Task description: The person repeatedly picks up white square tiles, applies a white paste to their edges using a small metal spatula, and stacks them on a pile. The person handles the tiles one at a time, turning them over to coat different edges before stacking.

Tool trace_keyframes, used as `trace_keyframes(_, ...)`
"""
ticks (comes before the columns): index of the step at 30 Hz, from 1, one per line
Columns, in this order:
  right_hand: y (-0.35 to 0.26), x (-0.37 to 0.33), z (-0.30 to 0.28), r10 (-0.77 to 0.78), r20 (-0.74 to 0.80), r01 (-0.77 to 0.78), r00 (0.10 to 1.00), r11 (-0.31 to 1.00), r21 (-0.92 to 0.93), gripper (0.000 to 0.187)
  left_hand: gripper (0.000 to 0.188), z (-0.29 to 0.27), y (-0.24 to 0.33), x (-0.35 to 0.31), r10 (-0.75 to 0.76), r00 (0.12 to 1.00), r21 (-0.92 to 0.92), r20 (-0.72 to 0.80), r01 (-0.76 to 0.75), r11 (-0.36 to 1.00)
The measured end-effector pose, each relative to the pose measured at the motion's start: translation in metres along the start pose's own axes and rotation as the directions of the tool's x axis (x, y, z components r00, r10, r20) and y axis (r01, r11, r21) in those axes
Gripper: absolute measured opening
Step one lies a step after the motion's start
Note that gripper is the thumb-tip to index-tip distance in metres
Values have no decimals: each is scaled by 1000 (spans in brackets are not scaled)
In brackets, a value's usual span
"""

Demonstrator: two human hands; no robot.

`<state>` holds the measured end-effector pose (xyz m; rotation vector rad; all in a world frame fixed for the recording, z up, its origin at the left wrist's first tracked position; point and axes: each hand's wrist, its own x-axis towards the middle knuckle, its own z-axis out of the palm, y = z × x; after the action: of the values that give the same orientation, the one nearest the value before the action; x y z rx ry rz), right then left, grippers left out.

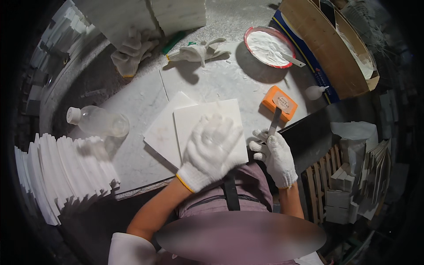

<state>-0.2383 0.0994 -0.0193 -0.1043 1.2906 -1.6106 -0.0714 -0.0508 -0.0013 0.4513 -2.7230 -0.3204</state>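
Observation:
My left hand (pixel 212 143), in a white knitted glove, lies flat with fingers stretched out on a square white tile (pixel 189 118). Under that tile a second white tile (pixel 160 132) sticks out, turned at an angle. The gloved right hand (pixel 281 162) is closed on a narrow metal putty knife (pixel 274 123), its blade pointing away from me. Its handle is hidden in the palm. Just beyond the blade tip is an orange hand-pad block (pixel 287 112), which the tip overlaps in the picture; I cannot tell whether they touch.
A red-rimmed bowl (pixel 248 36) of white paste, with a spatula (pixel 293 60) in it, stands far right beside a cardboard box (pixel 324 33). To the left are a plastic bottle (pixel 99 121) and stacked white tiles (pixel 66 165). Spare gloves (pixel 201 53) lie at the back.

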Motion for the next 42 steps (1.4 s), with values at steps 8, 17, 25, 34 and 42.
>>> trace_keyframes(8,7,-4,18,22,-19,-23,1000,999,-27,32,54,17,20,-9,53,997,186,-51,-43,982)
trace_keyframes(17,6,-5,9,-153,45,141,987,971,195,33,65,-32,3,-26,-43,937,-186,-346,-23,982)
trace_keyframes(25,-1,3,41,-123,109,105,986,982,156,36,64,-49,-11,-75,-396,884,-392,-248,282,875)
trace_keyframes(34,0,3,38,-117,59,108,991,985,135,31,59,-49,-24,-84,-288,902,-221,-322,224,949)
trace_keyframes(42,-5,11,28,-225,90,204,970,959,194,33,42,-71,-30,-79,-572,767,-711,-289,228,665)
